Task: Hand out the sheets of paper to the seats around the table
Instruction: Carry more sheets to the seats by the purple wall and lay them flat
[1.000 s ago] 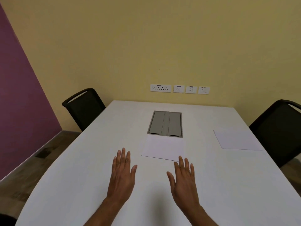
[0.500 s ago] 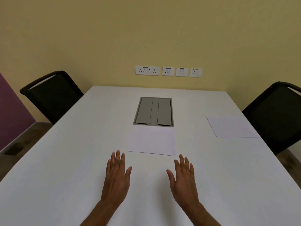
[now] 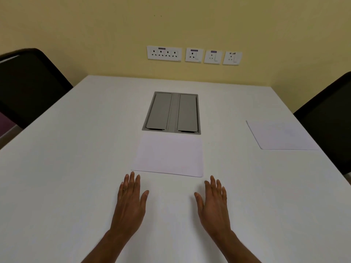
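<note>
White paper (image 3: pixel 168 155) lies flat in the middle of the white table (image 3: pixel 66 168), just in front of the grey cable box; whether it is one sheet or more I cannot tell. A second white sheet (image 3: pixel 279 135) lies at the right edge, in front of the right black chair (image 3: pixel 328 118). My left hand (image 3: pixel 131 204) and my right hand (image 3: pixel 213 205) rest palm down on the table, just short of the central paper's near edge, fingers stretched out, holding nothing. No paper lies in front of the left black chair (image 3: pixel 26 82).
A grey two-lid cable box (image 3: pixel 172 112) is set into the tabletop beyond the central paper. The table's far end meets a yellow wall with a row of white sockets (image 3: pixel 193 55). A strip of floor shows at the far left.
The view has swung right and closer, so the purple wall has left the picture. Both hands stay flat on the table and the papers have not moved.
</note>
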Demonstrator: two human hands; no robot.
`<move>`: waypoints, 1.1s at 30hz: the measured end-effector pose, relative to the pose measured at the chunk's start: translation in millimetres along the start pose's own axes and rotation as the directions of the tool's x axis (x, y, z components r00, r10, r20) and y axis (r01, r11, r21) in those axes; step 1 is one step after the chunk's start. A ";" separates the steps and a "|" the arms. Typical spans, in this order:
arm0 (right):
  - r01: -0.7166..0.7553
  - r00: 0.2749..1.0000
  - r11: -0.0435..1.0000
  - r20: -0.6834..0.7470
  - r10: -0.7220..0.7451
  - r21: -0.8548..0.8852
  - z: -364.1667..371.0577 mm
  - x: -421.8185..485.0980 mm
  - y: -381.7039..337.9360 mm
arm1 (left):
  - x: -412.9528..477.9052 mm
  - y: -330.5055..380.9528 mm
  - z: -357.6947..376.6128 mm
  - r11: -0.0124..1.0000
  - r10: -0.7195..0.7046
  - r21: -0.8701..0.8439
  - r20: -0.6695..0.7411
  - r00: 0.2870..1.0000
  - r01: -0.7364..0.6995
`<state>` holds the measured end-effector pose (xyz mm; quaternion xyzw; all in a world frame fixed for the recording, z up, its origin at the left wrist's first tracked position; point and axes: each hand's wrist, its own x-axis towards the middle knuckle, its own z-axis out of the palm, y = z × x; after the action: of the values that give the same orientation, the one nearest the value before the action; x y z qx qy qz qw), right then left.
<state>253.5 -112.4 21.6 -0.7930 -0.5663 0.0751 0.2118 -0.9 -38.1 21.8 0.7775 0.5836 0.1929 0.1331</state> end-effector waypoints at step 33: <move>-0.185 0.959 0.968 -0.185 0.216 0.170 59.0 67.5 2.7 | 51.5 -24.4 62.0 0.988 -0.083 0.130 -0.037 0.996 0.087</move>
<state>258.2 -35.5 -24.5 -0.8316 -0.4512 0.0579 0.3186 19.0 19.3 -36.5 0.7560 0.6295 0.1603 0.0804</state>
